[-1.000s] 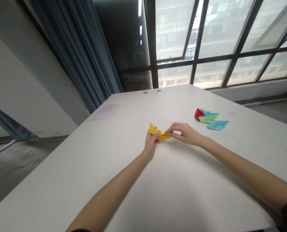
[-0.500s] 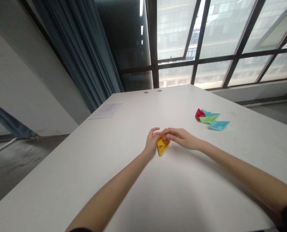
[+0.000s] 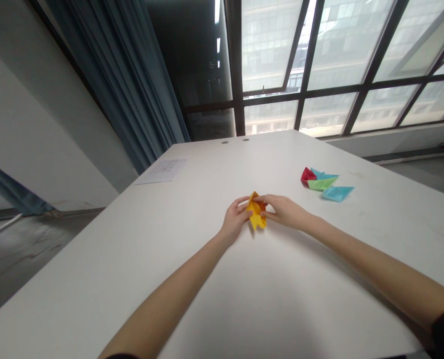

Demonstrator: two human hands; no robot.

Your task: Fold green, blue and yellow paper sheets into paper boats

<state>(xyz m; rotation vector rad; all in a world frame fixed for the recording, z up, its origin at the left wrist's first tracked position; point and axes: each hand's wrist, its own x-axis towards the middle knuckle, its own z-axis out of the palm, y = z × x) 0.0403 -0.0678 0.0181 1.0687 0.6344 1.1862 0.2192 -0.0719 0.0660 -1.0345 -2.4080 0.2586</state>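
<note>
A folded yellow paper piece (image 3: 257,219) is held between both hands near the middle of the white table (image 3: 214,289). My left hand (image 3: 235,219) grips its left side, thumb in front and fingers behind. On the right side, my right hand (image 3: 281,210) pinches the paper between thumb and fingers. Some of the fingertips are hidden by the paper. A faint shadow lies under its lower tip.
Folded paper pieces lie to the right: a red one (image 3: 308,177), a green one (image 3: 322,184) and two blue ones, the nearer (image 3: 337,194) apart. A printed sheet (image 3: 162,171) is at the far left. Windows and a curtain (image 3: 132,85) stand beyond.
The yellow paper has turned and spread wider, and its lower tip has risen. My left thumb now presses on its front, and my right fingers have moved to its right edge.
</note>
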